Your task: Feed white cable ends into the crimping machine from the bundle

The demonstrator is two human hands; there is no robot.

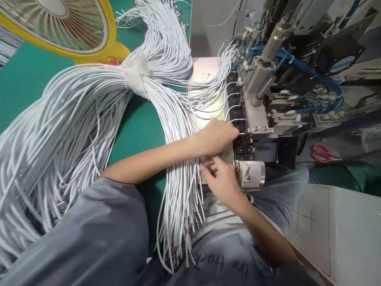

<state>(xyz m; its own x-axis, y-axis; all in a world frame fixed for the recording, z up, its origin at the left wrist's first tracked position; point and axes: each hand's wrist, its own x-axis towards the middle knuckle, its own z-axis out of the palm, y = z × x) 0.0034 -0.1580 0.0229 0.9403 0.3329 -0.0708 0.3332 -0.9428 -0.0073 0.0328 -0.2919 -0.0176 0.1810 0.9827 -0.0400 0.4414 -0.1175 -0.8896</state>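
My left hand (218, 137) reaches across to the black slots (242, 139) at the front of the machine (268, 99), its fingers closed round a thin white wire at a slot. My right hand (222, 180) sits just below it, pinching a white wire from the loose ends of the big white wire bundle (89, 119). The bundle is tied with a white band (135, 73) and drapes over the green table (139, 131) into my lap. Several wires arc from the slots back toward the bundle.
A yellow-framed fan (68, 24) lies at the table's top left. A white roll marked 4 (251, 174) sits under the machine's front. Red-handled scissors (321, 153) lie to the right. A white panel (342, 226) stands at lower right. Blue hoses run over the machine.
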